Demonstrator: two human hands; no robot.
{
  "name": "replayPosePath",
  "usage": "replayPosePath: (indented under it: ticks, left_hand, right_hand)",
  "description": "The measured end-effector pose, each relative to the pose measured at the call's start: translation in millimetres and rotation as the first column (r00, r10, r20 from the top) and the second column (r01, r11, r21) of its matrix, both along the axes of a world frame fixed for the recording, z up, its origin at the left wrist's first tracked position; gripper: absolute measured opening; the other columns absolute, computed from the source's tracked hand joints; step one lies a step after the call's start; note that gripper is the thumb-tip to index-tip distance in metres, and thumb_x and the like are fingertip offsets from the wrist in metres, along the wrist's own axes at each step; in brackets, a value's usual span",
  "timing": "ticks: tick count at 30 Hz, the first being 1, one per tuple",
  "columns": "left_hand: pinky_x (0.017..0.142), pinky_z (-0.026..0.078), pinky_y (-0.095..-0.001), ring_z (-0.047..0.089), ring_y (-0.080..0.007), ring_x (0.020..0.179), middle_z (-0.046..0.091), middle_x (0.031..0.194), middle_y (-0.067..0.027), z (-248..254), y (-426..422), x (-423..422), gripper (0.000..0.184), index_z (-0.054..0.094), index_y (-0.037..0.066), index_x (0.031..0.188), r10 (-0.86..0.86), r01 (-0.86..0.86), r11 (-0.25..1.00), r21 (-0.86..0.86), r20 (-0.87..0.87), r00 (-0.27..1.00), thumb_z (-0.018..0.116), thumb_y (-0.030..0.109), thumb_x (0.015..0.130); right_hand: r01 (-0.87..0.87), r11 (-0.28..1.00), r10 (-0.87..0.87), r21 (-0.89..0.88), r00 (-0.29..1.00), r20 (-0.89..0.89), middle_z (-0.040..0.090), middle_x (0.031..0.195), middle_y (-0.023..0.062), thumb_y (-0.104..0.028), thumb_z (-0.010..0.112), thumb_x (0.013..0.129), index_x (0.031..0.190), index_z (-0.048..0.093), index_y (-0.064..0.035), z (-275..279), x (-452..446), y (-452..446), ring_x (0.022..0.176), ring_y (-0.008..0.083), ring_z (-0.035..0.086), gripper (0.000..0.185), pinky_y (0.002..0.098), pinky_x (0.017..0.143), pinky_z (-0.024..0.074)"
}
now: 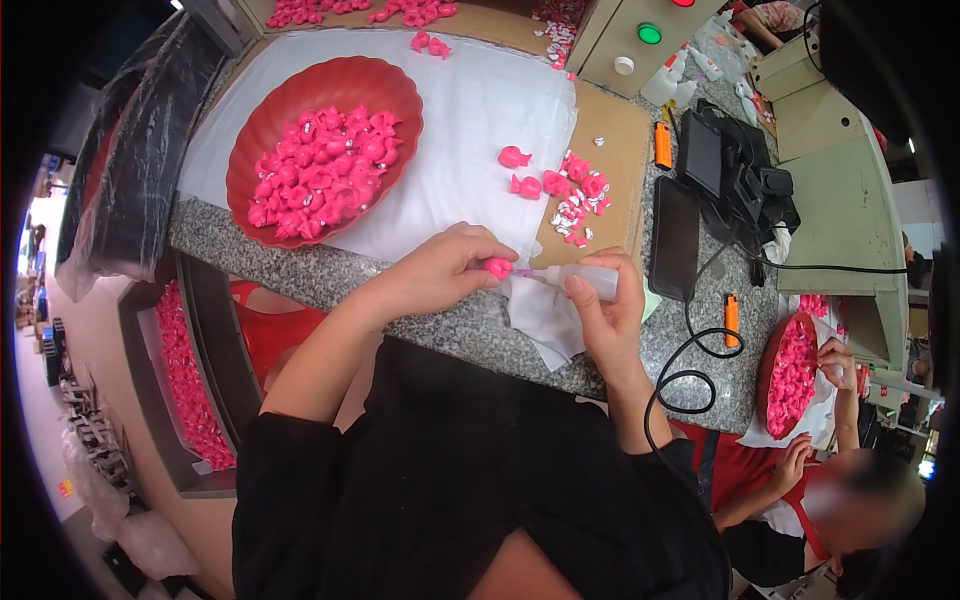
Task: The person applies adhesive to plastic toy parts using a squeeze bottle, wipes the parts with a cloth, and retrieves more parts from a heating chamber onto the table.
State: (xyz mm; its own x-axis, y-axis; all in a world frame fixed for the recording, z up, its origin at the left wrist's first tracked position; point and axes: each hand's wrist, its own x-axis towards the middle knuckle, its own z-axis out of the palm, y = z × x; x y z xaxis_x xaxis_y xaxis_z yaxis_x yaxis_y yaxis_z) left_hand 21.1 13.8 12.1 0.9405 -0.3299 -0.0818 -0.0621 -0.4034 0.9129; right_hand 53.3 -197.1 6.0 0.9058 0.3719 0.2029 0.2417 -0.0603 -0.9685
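Observation:
My left hand (452, 268) pinches a small pink figure (497, 267) between thumb and fingers. My right hand (612, 305) is wrapped round a small clear squeeze bottle (590, 279), its narrow tip pointing left and close to the figure; whether they touch I cannot tell. Beyond my hands, several loose pink figures (555, 183) lie on a brown board beside a small heap of white-and-pink pieces (580, 209). To the left, a red scalloped bowl (400, 85) holds many pink figures. A white cloth (545, 315) hangs over the counter edge below my hands.
White sheeting (480, 120) covers part of the granite counter (440, 335). At right are a black device (700, 150), a cable (690, 375) and orange lighters (663, 146). A pink-filled bin (185, 380) stands lower left. A co-worker's hand (838, 362) is beside another red bowl (775, 360).

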Motion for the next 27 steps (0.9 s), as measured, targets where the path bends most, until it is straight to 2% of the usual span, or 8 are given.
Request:
replayPosePath:
  ticks: [2, 4, 7, 9, 12, 19, 25, 27]
  left_hand:
    - [0.076, 0.04, -0.0301, 0.048, -0.0217, 0.088, 0.052, 0.09, -0.0108, 2.9, -0.3, -0.2, 0.027, 0.055, 0.002, 0.102, 0.011, -0.011, 1.0, -0.011, -0.034, 0.999, 0.057, 0.006, 0.074]
    - [0.073, 0.041, -0.0283, 0.049, -0.0183, 0.084, 0.053, 0.087, -0.0092, -1.1, -1.2, -2.1, 0.026, 0.056, 0.001, 0.099, 0.065, -0.07, 0.995, -0.067, -0.069, 0.996, 0.059, 0.006, 0.074]
    - [0.065, 0.043, -0.0239, 0.051, -0.0113, 0.075, 0.055, 0.081, -0.0054, -5.1, -5.3, -5.2, 0.022, 0.056, 0.0, 0.093, 0.144, -0.181, 0.957, -0.227, -0.17, 0.975, 0.062, 0.005, 0.072]
    - [0.061, 0.043, -0.0213, 0.052, -0.0076, 0.07, 0.055, 0.078, -0.0032, -8.1, -8.0, -7.5, 0.019, 0.056, 0.0, 0.089, 0.161, -0.235, 0.916, -0.327, -0.238, 0.958, 0.064, 0.004, 0.071]
    - [0.058, 0.045, -0.0183, 0.054, -0.0071, 0.07, 0.055, 0.084, -0.0034, -9.2, -13.9, -9.8, 0.018, 0.053, 0.0, 0.084, 0.182, -0.26, 0.865, -0.43, -0.215, 0.96, 0.063, -0.004, 0.07]
    - [0.051, 0.046, -0.0187, 0.056, -0.0091, 0.066, 0.055, 0.083, -0.0061, -8.3, -24.7, -12.4, 0.019, 0.052, -0.001, 0.089, 0.13, -0.413, 0.645, -0.643, -0.44, 0.888, 0.06, -0.004, 0.072]
    - [0.058, 0.046, -0.021, 0.056, -0.0113, 0.072, 0.055, 0.086, -0.007, -11.5, -29.2, -11.1, 0.023, 0.051, -0.002, 0.095, 0.144, -0.409, 0.55, -0.728, -0.399, 0.905, 0.059, -0.004, 0.074]
    - [0.061, 0.046, -0.0219, 0.056, -0.0119, 0.076, 0.055, 0.089, -0.0073, -11.5, -28.4, -11.3, 0.022, 0.05, -0.001, 0.095, 0.141, -0.421, 0.546, -0.724, -0.416, 0.898, 0.059, -0.003, 0.074]
  right_hand:
    - [0.006, 1.0, -0.006, 0.001, 1.0, 0.008, 0.05, 0.084, 0.0081, -0.012, 0.06, 0.078, 0.09, 0.046, 0.0002, 0.9, 0.9, -1.2, 0.07, 0.0147, 0.051, 0.022, 0.0246, 0.06, 0.043]
    - [0.082, 0.888, 0.114, 0.452, 0.913, -0.391, 0.053, 0.085, 0.0081, -0.007, 0.059, 0.078, 0.092, 0.047, -0.002, 6.2, 3.5, -3.9, 0.068, 0.0146, 0.053, 0.019, 0.0247, 0.061, 0.0448]
    - [0.328, 0.75, 0.182, 0.574, 0.732, -0.656, 0.056, 0.085, 0.0075, -0.002, 0.059, 0.076, 0.092, 0.046, -0.0027, 14.7, 13.9, -13.8, 0.068, 0.0139, 0.055, 0.02, 0.0243, 0.062, 0.0467]
    - [0.275, 0.789, 0.184, 0.549, 0.748, -0.638, 0.056, 0.087, 0.0063, -0.002, 0.062, 0.073, 0.096, 0.047, -0.0014, 12.2, 17.7, -25.4, 0.073, 0.0125, 0.056, 0.027, 0.0233, 0.064, 0.0472]
    - [0.14, 0.957, 0.014, 0.254, 0.853, -0.522, 0.059, 0.085, 0.0052, -0.005, 0.066, 0.07, 0.105, 0.05, -0.0004, 12.0, 25.0, -35.5, 0.072, 0.0114, 0.056, 0.039, 0.0224, 0.063, 0.0463]
    - [0.047, 0.991, 0.018, 0.122, 0.874, -0.486, 0.06, 0.081, 0.0064, -0.009, 0.062, 0.073, 0.087, 0.055, 0.0002, 24.5, 46.9, -41.5, 0.066, 0.0127, 0.056, 0.018, 0.0235, 0.061, 0.0444]
    - [0.129, 0.83, -0.245, -0.543, 0.959, -0.145, 0.06, 0.077, 0.0098, -0.017, 0.067, 0.067, 0.078, 0.06, 0.0013, 10.7, 59.9, -19.8, 0.065, 0.0123, 0.057, 0.023, 0.0254, 0.057, 0.0425]
    - [0.142, 0.828, -0.262, -0.543, 0.953, -0.15, 0.06, 0.075, 0.0098, -0.018, 0.066, 0.068, 0.076, 0.063, -0.0017, 8.1, 61.6, -15.8, 0.065, 0.014, 0.058, 0.018, 0.0261, 0.057, 0.0432]
